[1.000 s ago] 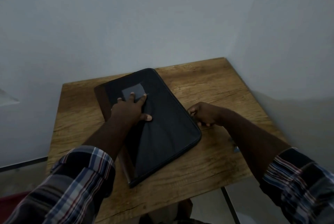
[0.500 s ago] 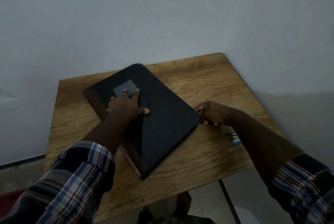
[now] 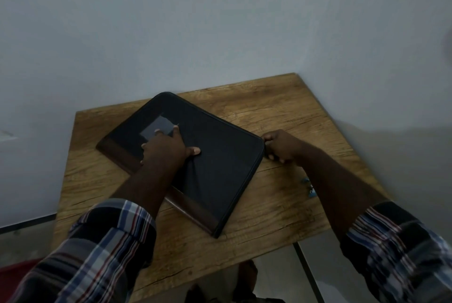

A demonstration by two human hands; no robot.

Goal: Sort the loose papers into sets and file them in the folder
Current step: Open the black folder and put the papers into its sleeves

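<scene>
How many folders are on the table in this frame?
1. A black zipped folder lies closed on the wooden table, the left hand flat on its cover, the right hand at its right corner. Loose papers aren't visible.

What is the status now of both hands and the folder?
Left hand flat, pressing on folder. Right hand pinching folder's right corner edge. Folder closed on table. No loose papers in view.
</scene>
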